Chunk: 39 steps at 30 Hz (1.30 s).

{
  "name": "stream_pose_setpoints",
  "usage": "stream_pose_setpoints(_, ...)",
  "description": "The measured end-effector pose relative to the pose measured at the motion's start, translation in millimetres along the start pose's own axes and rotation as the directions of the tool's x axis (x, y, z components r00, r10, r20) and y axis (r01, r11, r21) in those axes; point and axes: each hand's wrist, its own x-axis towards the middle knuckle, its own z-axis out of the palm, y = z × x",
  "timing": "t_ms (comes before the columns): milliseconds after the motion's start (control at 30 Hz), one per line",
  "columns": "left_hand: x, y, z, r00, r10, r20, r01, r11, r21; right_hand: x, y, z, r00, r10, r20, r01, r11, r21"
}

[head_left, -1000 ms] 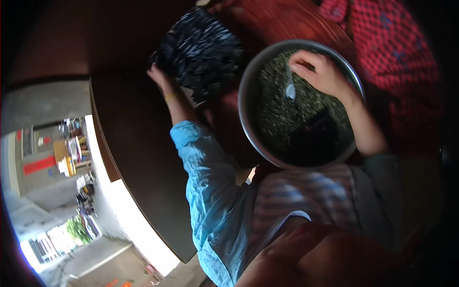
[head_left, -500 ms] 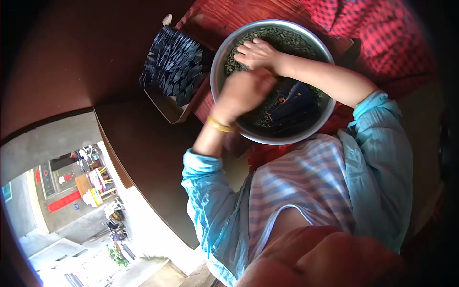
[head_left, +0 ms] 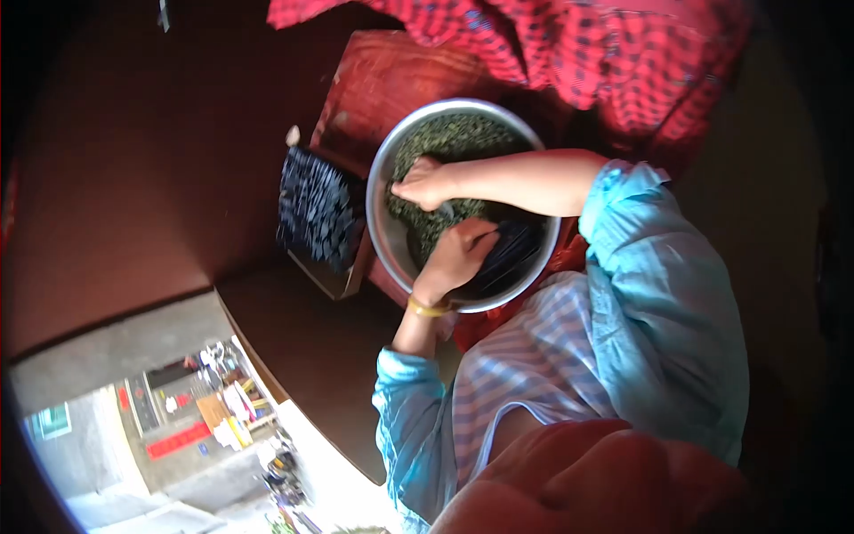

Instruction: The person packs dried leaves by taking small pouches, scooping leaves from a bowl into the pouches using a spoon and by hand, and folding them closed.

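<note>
A wide metal basin (head_left: 377, 236) holds a layer of dried green leaves (head_left: 463, 133), chopped small. My right hand (head_left: 425, 183) is down in the leaves at the left of the basin, its fingers bunched and their tips partly hidden. Below it, my left hand (head_left: 458, 256), with a yellow bangle at the wrist, is closed with thumb and fingers together. A small greyish-dark piece, apparently a packet, shows at its fingertips. Dark flat packets (head_left: 511, 254) lie in the basin's lower right, beside my left hand.
Left of the basin, an open box (head_left: 311, 276) is filled with dark packets (head_left: 318, 209) standing in rows. Basin and box are on a red wooden surface (head_left: 382, 76). Red checked cloth (head_left: 605, 62) lies beyond. A doorway at lower left opens onto a bright yard.
My view has shifted, so the basin appears lower and further left. My hands have moved apart; the left, blurred and against the right before, is now lower beside the dark packets.
</note>
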Motion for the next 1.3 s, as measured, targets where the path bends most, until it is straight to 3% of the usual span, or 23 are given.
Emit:
stream_pose_setpoints(67,-6,10,-18,0.981,-0.194,0.024,0.195,0.963,-0.187,-3,2,-9,0.998,-0.026,0.064,0.019,0.993,0.113)
stream_pose_setpoints(133,-12,4,-39,0.982,-0.155,-0.109,0.145,0.985,-0.099,-8,11,-24,0.993,-0.010,0.119,-0.009,0.987,0.159)
stream_pose_setpoints(200,-11,-7,-65,0.972,-0.103,-0.213,0.005,0.909,-0.417,-6,10,-44,0.974,-0.052,0.220,-0.008,0.965,0.263)
stream_pose_setpoints(267,3,-6,-79,0.813,-0.272,-0.514,-0.083,0.821,-0.565,-12,15,-50,0.997,-0.073,-0.004,0.067,0.887,0.456)
stream_pose_setpoints(333,17,-29,-82,0.595,-0.316,-0.739,-0.225,0.817,-0.531,-7,13,-75,0.999,-0.024,0.025,0.006,0.845,0.535)
stream_pose_setpoints(400,32,-50,-77,0.455,-0.200,-0.868,-0.141,0.946,-0.292,-18,34,-62,0.966,0.062,-0.252,0.117,0.763,0.635)
stream_pose_setpoints(467,37,-58,-70,0.410,-0.124,-0.904,-0.118,0.975,-0.187,-22,38,-77,0.951,0.262,-0.163,-0.092,0.745,0.661)
stream_pose_setpoints(533,41,-61,-59,0.393,-0.050,-0.918,-0.104,0.990,-0.099,-25,23,-104,0.946,0.282,-0.157,-0.081,0.678,0.730)
stream_pose_setpoints(600,40,-65,-47,0.493,-0.008,-0.870,-0.021,1.000,-0.022,-25,13,-118,0.926,0.348,-0.146,-0.059,0.517,0.854)
stream_pose_setpoints(633,40,-67,-44,0.542,0.009,-0.840,0.018,1.000,0.023,-22,14,-115,0.929,0.342,-0.141,-0.063,0.522,0.851)
stream_pose_setpoints(733,38,-63,-46,0.544,-0.028,-0.839,0.043,0.999,-0.005,-15,12,-100,0.846,0.250,-0.470,0.193,0.679,0.708)
stream_pose_setpoints(933,41,-72,-47,0.455,0.031,-0.890,0.015,0.999,0.042,-25,15,-104,0.912,0.089,-0.400,0.227,0.702,0.675)
stream_pose_setpoints(1033,37,-71,-49,0.483,-0.038,-0.875,0.019,0.999,-0.033,-26,17,-98,0.945,-0.031,-0.325,0.255,0.689,0.679)
stream_pose_setpoints(1133,39,-73,-46,0.465,0.051,-0.884,0.002,0.998,0.058,-24,22,-91,0.983,0.039,-0.181,0.069,0.827,0.558)
stream_pose_setpoints(1200,41,-68,-47,0.455,0.099,-0.885,-0.017,0.995,0.102,-23,19,-89,0.965,0.042,-0.258,0.111,0.827,0.552)
stream_pose_setpoints(1267,41,-62,-49,0.482,0.220,-0.848,0.098,0.949,0.301,-23,14,-86,0.911,0.050,-0.408,0.192,0.826,0.529)
stream_pose_setpoints(1300,41,-60,-50,0.500,0.274,-0.822,0.153,0.906,0.395,-24,13,-87,0.912,0.051,-0.407,0.189,0.829,0.527)
